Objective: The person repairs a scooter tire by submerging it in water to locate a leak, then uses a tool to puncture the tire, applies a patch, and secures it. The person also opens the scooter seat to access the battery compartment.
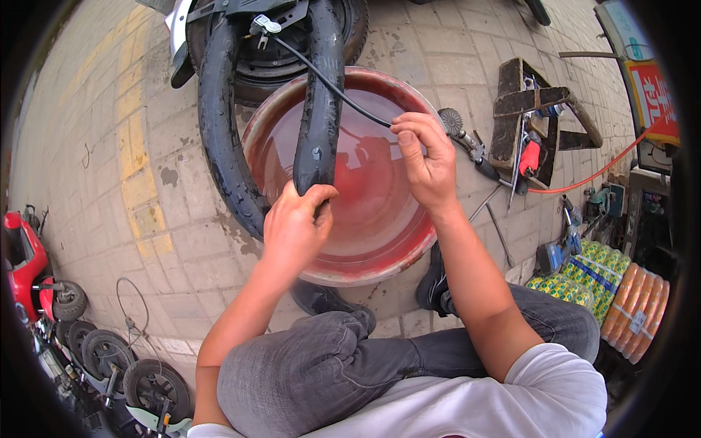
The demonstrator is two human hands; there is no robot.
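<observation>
My left hand is closed around the lower end of a wet black inner tube, at the rim of a wide red basin of water. Another stretch of the tube hangs down left of the basin. My right hand is above the basin's right side, fingers curled at a thin black air hose; its grip is partly hidden. The hose runs up left to a metal clip beside the wheel. A round gauge lies just right of my right hand.
An open wooden toolbox with a red-handled tool stands at right, near an orange hose. Wrapped yellow-green packs and an orange bundle sit lower right. Several small wheels and a red vehicle are at left.
</observation>
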